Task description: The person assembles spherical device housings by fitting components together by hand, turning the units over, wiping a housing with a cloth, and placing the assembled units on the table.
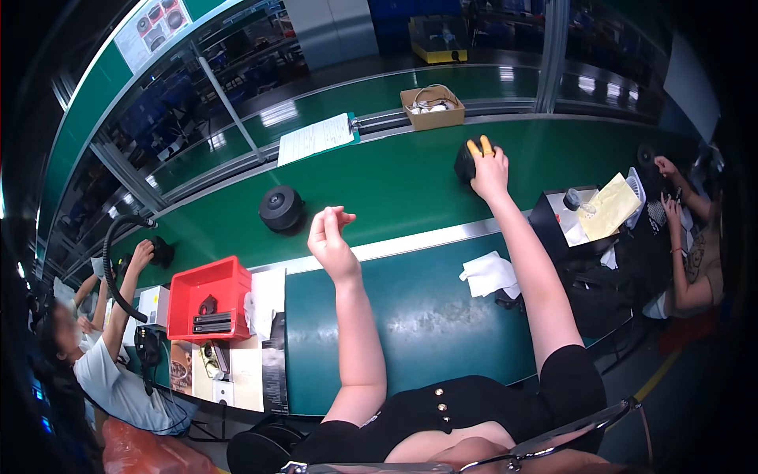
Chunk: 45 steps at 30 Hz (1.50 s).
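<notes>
My right hand [493, 175] reaches far over the green belt, its fingers closed round a black rounded device [465, 164]. Yellow finger covers [479, 147] show on two of its fingertips. Most of the device's right side is hidden behind the hand. Nearer to me, my left hand [333, 246] is raised at the belt's near edge with fingers curled together, and nothing shows in them. Left of it, a black round device [281, 208] with a disc-shaped top stands on the belt, apart from the hand.
A red bin [210, 272] holding black parts stands left of the teal work mat [410, 332]. White cloth [489, 274] lies at the mat's right. Beyond the belt are a clipboard [317, 139] and a cardboard box [433, 117]. Co-workers [130, 355] sit on both sides.
</notes>
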Motion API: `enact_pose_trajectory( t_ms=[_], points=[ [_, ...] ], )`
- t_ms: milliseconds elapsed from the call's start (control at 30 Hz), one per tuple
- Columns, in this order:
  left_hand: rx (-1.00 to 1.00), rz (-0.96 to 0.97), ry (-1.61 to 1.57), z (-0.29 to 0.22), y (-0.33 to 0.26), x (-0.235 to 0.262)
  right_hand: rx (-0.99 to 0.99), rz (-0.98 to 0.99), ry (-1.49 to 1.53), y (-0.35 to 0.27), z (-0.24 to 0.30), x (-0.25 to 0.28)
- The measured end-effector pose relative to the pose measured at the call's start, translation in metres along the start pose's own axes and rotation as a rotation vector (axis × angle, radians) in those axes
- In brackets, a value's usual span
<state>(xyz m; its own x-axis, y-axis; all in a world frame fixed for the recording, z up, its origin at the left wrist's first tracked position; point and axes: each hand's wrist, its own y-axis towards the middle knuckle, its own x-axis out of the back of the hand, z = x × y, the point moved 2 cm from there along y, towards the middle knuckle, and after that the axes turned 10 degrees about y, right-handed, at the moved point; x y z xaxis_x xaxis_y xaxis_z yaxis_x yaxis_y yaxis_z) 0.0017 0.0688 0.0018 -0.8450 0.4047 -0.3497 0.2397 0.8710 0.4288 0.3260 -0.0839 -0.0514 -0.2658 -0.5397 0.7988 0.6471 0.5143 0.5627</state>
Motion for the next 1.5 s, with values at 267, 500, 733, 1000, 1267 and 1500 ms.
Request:
enact_pose_trajectory(
  t_ms=[267,500,733,1000,1267,1500],
  points=[
    [0.07,0.082,0.007,-0.003,-0.004,-0.002,0.216,0.147,0.365,-0.036,0.075,0.048],
    [0.087,0.16,0.005,0.003,-0.015,-0.015,-0.093,0.827,1.054,-0.172,0.143,-0.009],
    [0.049,0.584,0.236,0.054,-0.088,-0.088,-0.138,0.158,1.335,-0.19,0.13,-0.052],
    [-0.418,1.12,0.947,0.092,-0.163,-0.111,-0.03,0.345,1.264,-0.188,0.139,-0.039],
    [-0.492,1.126,0.869,0.082,-0.174,-0.112,0.001,0.283,1.01,-0.186,0.132,-0.015],
    [-0.527,1.185,0.851,0.085,-0.171,-0.112,0.006,0.287,0.977,-0.187,0.145,-0.016]
  ],
)
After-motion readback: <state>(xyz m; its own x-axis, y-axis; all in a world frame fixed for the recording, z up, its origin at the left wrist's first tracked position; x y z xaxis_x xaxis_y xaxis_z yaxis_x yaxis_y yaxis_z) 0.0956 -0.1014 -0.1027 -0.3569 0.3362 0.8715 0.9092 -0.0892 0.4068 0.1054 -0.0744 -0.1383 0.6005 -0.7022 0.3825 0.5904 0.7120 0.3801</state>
